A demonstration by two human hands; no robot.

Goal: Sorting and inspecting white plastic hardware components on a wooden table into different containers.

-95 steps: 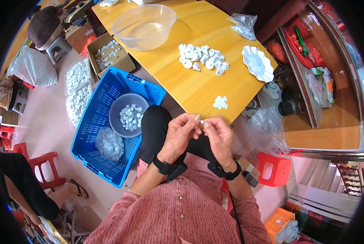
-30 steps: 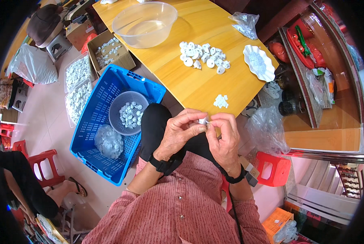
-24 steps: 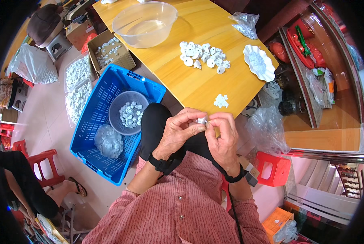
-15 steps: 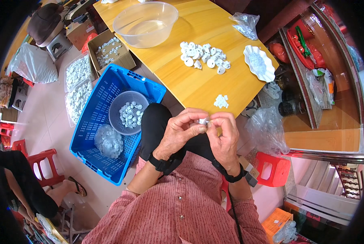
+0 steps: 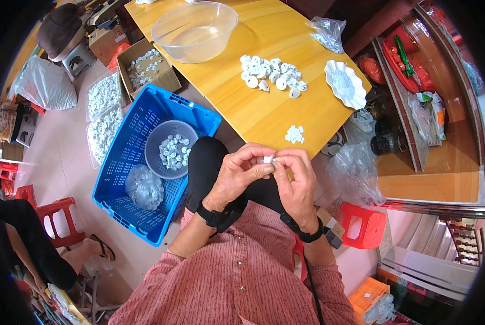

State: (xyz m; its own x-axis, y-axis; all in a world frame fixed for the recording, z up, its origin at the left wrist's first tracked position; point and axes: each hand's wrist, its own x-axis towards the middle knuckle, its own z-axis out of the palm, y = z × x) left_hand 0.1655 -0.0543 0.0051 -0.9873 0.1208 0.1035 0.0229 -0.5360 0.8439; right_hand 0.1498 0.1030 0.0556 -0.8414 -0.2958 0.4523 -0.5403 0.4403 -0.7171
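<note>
Close to the table's near corner, my left hand [image 5: 241,172] pinches a small white plastic part [image 5: 268,159] between thumb and fingers. My right hand [image 5: 295,176] meets it there, its thumb and forefinger closed at the part's right side; whether a second tiny piece sits in them is hidden. Just beyond my fingers lies a little heap of small flat white pieces [image 5: 294,135] on the yellow wooden table [image 5: 242,116]. Farther off is a pile of rounded white plastic parts [image 5: 272,73]. A scalloped white dish [image 5: 356,101] of tiny pale pieces stands to its right.
A clear plastic tub [image 5: 196,32] and a plastic bag [image 5: 327,33] rest on the table. Left of my knee is a blue crate [image 5: 109,162] with a grey bowl [image 5: 151,143] of white parts. Red stools [image 5: 364,225] stand around; another person's arm [image 5: 23,254] shows at far left.
My fingers have shifted slightly, and the white part has turned to stand more upright between them. My right fingertips have moved a little to the left. Everything else looks the same.
</note>
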